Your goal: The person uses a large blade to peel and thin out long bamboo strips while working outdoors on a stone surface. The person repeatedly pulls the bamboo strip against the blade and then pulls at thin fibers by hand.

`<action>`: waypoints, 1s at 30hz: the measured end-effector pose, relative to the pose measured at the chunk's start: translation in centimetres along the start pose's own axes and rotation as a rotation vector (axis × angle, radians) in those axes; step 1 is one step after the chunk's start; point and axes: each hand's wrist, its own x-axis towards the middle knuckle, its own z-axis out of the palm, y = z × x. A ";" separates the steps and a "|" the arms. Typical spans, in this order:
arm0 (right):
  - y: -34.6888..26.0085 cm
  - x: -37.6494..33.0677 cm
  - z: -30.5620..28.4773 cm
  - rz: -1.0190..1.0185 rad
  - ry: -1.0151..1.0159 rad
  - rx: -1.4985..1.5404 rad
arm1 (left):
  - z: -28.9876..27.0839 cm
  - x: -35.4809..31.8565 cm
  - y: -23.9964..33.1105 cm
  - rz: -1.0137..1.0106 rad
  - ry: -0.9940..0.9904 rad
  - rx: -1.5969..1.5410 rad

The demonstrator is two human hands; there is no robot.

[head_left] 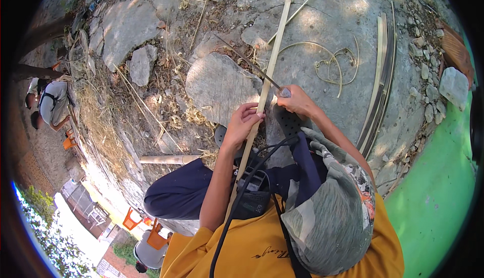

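Note:
A long, pale bamboo strip (273, 62) runs from near my lap up across the ground ahead. My left hand (244, 125) pinches it between thumb and fingers, just above my knees. In my closed right hand (298, 101) is a knife by its handle. Its long, narrow dark blade (247, 61) points to the far left and crosses the strip; whether the edge touches it, I cannot tell. Beneath the blade lies a flat grey slab (218, 84), with curled shavings (196, 114) along its left side.
Several long strips (378, 84), pale and dark, lie together at the right. A thin curled strip (330, 64) rests on the cracked concrete. Left are a loose stone (143, 65) and a bamboo pole (169, 159). Green flooring (428, 192) borders the right; other people (53, 101) are at far left.

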 end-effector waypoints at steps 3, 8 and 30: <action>-0.2 -0.3 -0.1 0.042 -0.029 0.089 | -2.1 -3.0 -0.3 -0.189 -0.011 0.030; 0.4 -0.6 -0.5 0.069 -0.012 0.108 | -3.0 -7.4 1.1 -0.415 -0.151 0.381; -2.6 -5.6 2.3 -0.166 0.179 -0.493 | 2.8 -1.3 3.5 -0.292 -0.151 -0.240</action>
